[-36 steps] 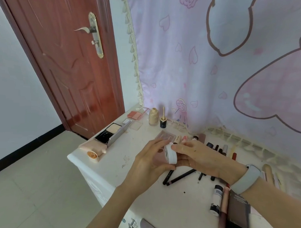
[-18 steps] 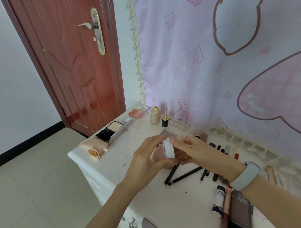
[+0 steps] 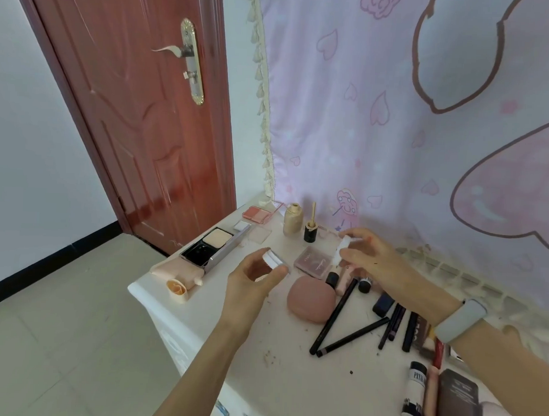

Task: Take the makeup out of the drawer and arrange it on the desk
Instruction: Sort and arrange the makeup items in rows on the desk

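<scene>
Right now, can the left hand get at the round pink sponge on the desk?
Probably not yet. The pink sponge lies uncovered just right of the left hand, with nothing between them, but that hand grips a small white jar, so it would first need setting down.

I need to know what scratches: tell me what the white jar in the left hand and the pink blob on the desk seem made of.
White jar: probably hard plastic, smooth and slightly glossy, with ridges at the rim. Pink blob: looks like soft sponge or silicone, with a matte, rounded, seamless surface; which of the two isn't clear.
</scene>
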Demonstrator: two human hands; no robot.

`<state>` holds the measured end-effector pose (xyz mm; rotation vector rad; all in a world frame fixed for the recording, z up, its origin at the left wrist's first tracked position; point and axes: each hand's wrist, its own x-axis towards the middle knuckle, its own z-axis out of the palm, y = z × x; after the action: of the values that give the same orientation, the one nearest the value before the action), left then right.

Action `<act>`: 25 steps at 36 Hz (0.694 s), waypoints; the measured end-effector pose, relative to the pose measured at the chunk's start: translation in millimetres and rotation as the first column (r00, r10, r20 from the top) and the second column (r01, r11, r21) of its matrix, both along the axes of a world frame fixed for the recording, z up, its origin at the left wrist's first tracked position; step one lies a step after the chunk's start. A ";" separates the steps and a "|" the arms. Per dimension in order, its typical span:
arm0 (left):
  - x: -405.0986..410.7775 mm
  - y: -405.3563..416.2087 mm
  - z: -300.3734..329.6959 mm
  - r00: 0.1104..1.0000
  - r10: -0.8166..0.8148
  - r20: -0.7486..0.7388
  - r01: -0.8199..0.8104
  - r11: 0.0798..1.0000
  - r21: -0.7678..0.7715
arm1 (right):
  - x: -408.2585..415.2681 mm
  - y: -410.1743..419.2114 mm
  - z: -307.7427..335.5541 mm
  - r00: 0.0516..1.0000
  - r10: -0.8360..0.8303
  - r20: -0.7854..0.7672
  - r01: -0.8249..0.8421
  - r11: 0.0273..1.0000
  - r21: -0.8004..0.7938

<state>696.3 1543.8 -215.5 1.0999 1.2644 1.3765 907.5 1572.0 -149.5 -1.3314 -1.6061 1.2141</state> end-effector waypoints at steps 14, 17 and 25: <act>21.4 72.1 -23.8 0.749 0.131 -0.649 -0.203 0.979 -0.037 | -4.3 27.1 -47.1 0.952 -0.098 0.290 0.059 0.988 0.141; 24.7 80.2 -28.4 0.619 0.131 -0.774 -0.225 0.974 -0.015 | -5.0 28.9 -49.6 0.925 -0.102 0.366 0.037 0.983 0.181; 20.7 88.6 -34.4 0.422 0.183 -0.888 -0.295 0.954 0.057 | -9.4 44.3 -59.8 0.864 -0.175 0.472 0.036 0.957 0.288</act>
<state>717.0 1632.4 -249.9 1.7133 2.3159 0.8374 898.1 1616.3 -209.3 -1.6059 -1.9335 0.5738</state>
